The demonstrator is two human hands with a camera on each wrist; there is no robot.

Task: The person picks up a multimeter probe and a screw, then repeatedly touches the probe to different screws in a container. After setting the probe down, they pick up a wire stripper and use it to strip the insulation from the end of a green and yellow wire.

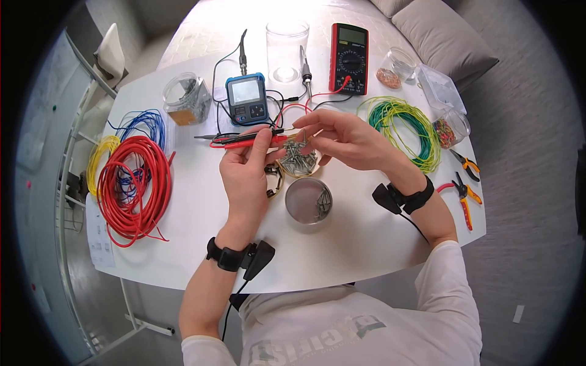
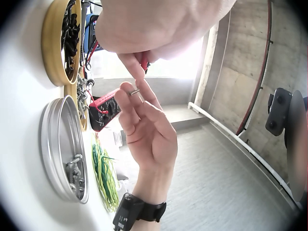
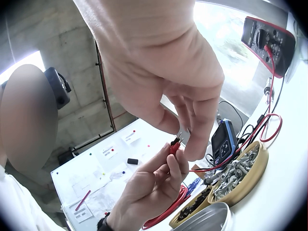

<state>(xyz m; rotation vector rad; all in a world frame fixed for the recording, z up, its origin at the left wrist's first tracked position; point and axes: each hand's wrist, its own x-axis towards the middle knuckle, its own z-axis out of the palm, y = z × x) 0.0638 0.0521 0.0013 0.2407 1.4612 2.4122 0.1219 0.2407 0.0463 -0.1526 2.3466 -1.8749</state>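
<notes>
My left hand (image 1: 245, 183) grips a red test probe (image 1: 239, 144) and a black test probe (image 1: 249, 137) side by side, their tips pointing right. Facing it, my right hand (image 1: 351, 139) pinches a small metal screw (image 2: 135, 92) between thumb and fingertips, close to the probe tips. Below the hands sits a wooden bowl (image 3: 263, 167) of silvery screws, partly covered by the hands in the head view. A round metal tin (image 1: 294, 218) in front of it has a few screws at its right side. Another wooden bowl (image 2: 50, 48) contains black screws.
A red multimeter (image 1: 350, 58) and a blue handheld tester (image 1: 247, 97) lie at the back, with leads between. Wire coils flank the work: red cable (image 1: 137, 232) left, green-yellow wire (image 1: 430, 143) right. Pliers (image 1: 465, 204), clear jars (image 1: 194, 107) and a plastic box (image 1: 442, 91) stand around.
</notes>
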